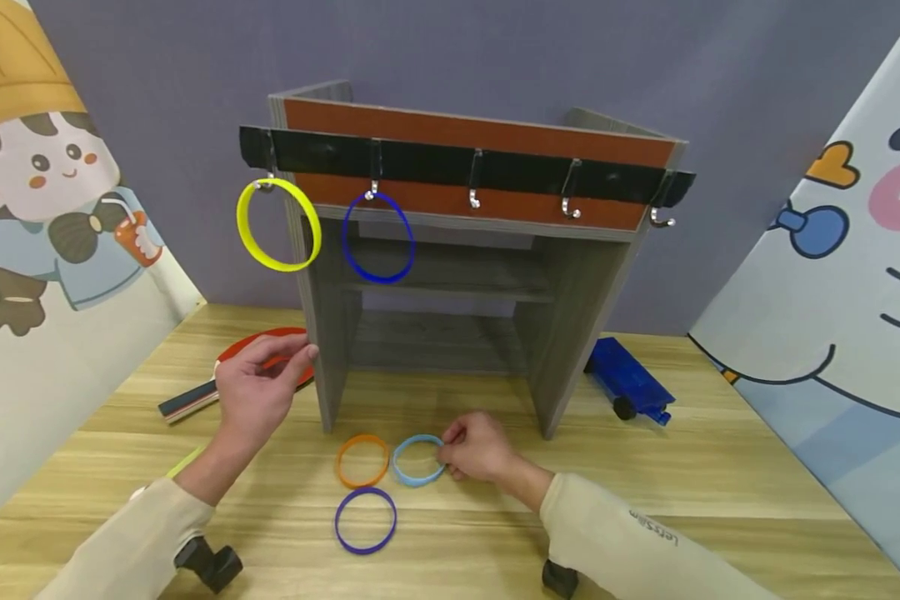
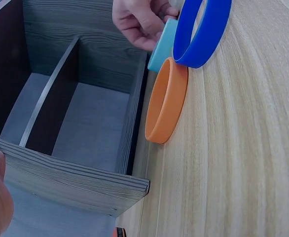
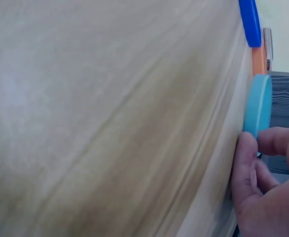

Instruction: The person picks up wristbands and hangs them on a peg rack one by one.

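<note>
Nearest, lower centre of frame: purple ring (image 1: 364,551) flat on the table (image 1: 465,533), its far rim touching or nearly touching the orange ring (image 2: 175,106) above it. Just right of orange, lower middle, lies the light blue ring (image 3: 255,108); the right hand (image 1: 480,448) pinches its right rim between thumb and fingers. Hold is at one edge only, so a loose pinch might let the band twist or slip; a leftward drag would likely push orange into purple. Left of centre, the left hand (image 1: 258,387) pinches the front edge of the shelf (image 1: 450,271). Risk there: a sideways tug could shift or tip the shelf. Beyond it, upper middle, the bar (image 1: 427,162) carries small hooks (image 1: 474,198). Yellow ring (image 1: 312,225) hangs on the far-left one, blue ring (image 1: 381,278) on the second. Both merely hang, so a jolt through the shelf could set them swinging, perhaps off. How firmly the bar is fixed: cannot tell.
</note>
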A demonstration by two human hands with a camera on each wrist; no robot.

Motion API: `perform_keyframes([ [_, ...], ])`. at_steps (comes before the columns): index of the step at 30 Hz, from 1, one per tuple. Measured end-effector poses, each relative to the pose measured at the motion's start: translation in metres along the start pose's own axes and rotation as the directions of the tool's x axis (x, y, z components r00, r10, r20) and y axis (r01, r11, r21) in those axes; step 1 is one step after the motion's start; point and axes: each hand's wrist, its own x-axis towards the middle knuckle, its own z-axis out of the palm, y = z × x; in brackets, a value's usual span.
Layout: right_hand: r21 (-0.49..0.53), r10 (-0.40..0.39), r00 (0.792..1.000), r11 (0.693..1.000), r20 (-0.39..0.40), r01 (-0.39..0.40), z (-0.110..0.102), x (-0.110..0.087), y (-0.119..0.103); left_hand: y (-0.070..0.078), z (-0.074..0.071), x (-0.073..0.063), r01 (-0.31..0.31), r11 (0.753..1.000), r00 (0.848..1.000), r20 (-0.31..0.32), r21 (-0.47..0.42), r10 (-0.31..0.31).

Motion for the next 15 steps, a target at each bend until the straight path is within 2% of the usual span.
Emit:
perform_keyframes([
  [3,0.013,0.006,1.0,1.0,0.003,-0.007,0.0,0.0,-0.001,-0.011,-0.002,-0.001,0.008,1.0,1.0,-0.004,-0.01,-0.008],
  [6,0.007,-0.022,1.0,1.0,-0.01,0.022,-0.001,-0.001,-0.001,-0.018,-0.003,-0.003,0.019,1.0,1.0,-0.001,0.005,-0.019],
  [11,-0.068,-0.121,0.99,0.991,-0.074,0.116,-0.005,-0.002,0.002,-0.018,-0.004,-0.003,0.023,1.0,1.0,0.003,0.016,-0.023],
  [15,-0.14,-0.166,0.982,0.978,-0.09,0.153,-0.014,-0.005,0.004,-0.017,-0.003,-0.002,0.011,1.0,1.0,0.004,0.012,-0.011],
])
